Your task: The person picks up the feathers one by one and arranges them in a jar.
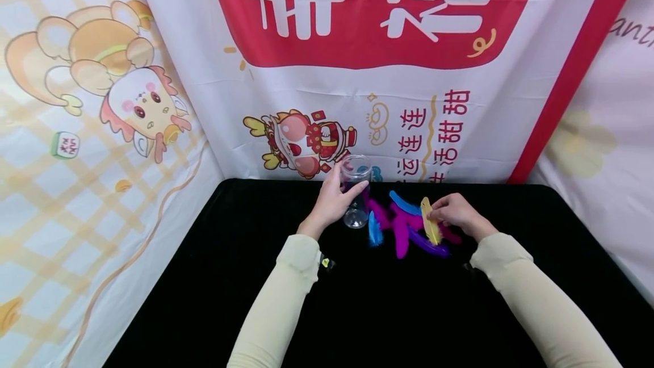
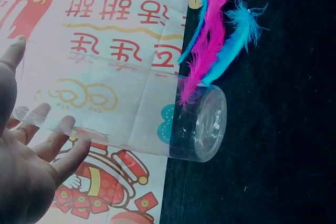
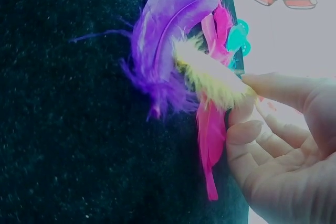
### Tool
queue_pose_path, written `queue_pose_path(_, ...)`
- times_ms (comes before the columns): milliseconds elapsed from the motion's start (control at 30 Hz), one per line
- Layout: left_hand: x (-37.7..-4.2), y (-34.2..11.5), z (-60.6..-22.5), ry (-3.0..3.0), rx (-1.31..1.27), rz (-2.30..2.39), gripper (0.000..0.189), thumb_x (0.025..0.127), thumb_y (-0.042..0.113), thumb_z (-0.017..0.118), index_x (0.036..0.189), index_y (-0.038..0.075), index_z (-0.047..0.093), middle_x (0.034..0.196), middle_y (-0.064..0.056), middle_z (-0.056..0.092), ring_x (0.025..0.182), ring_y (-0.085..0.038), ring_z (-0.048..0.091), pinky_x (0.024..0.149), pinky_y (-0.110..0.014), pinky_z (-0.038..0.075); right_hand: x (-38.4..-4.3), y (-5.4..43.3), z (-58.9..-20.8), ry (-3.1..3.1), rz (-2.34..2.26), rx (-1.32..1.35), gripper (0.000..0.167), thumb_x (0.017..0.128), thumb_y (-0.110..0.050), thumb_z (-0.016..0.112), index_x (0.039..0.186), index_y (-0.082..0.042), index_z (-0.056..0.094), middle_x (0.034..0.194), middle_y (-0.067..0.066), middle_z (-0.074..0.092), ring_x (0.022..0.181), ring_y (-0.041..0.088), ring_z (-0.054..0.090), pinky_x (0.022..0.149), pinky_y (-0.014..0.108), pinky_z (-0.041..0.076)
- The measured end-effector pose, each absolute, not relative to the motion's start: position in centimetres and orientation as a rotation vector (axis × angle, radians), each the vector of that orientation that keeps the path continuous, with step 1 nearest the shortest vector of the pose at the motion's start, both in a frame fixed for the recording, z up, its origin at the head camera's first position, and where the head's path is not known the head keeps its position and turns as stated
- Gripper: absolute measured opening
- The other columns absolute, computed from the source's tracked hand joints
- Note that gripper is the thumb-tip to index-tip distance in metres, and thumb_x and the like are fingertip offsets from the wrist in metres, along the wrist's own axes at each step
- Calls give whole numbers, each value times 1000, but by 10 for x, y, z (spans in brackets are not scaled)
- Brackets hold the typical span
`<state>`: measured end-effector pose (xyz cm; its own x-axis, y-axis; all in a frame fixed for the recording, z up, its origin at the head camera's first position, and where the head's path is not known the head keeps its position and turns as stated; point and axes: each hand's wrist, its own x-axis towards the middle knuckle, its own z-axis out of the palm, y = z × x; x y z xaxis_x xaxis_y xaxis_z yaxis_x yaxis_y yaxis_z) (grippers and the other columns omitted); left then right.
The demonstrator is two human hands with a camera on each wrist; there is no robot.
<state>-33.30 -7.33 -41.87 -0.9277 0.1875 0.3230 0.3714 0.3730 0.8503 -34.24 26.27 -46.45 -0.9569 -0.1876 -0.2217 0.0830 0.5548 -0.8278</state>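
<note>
My left hand (image 1: 327, 206) grips a clear plastic jar (image 1: 356, 217) by its side, fingers and thumb spread around it. The jar stands upright near the table's back edge; in the left wrist view its see-through base (image 2: 212, 124) shows. Between thumb and fingertips my right hand (image 1: 458, 213) pinches a yellow feather (image 1: 429, 223), held just over a loose pile. That pile has magenta feathers (image 1: 402, 238), a purple feather (image 1: 426, 243) and blue feathers (image 1: 375, 231), right of the jar. In the right wrist view the yellow feather (image 3: 210, 74) partly covers purple and pink ones.
A black cloth (image 1: 388, 311) covers the table. Close behind its back edge hangs a white and red printed curtain (image 1: 357, 84), with another patterned curtain (image 1: 76, 175) along the left side.
</note>
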Motion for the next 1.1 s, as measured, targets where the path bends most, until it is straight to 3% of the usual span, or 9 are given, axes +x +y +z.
queue_pose_path(467, -332, -70, -416, -2489, -506, -1504, 78, 96, 46, 70, 158, 20, 31, 151, -15, 42, 138, -28, 47, 109, -44, 46, -337, 268, -451, 2471, -1421, -73, 38, 94, -7, 71, 122, 17, 63, 93, 10, 76, 80, 14, 71, 75, 35, 59)
queue_pose_path(700, -332, -71, -417, -2497, -509, -1497, 79, 97, 46, 69, 158, 15, 30, 149, -13, 42, 137, -28, 48, 110, -45, 45, -335, 270, -447, 2439, -1479, -69, 37, 94, -6, 70, 122, 17, 61, 91, 10, 76, 79, 14, 71, 73, 33, 59)
queue_pose_path(1100, -331, -73, -419, -2492, -525, -1482, 79, 97, 47, 68, 159, 17, 29, 153, -15, 40, 140, -27, 44, 111, -45, 44, -330, 274, -444, 2412, -1508, -114, 39, 96, -8, 68, 124, 17, 60, 95, 10, 76, 81, 13, 70, 74, 34, 59)
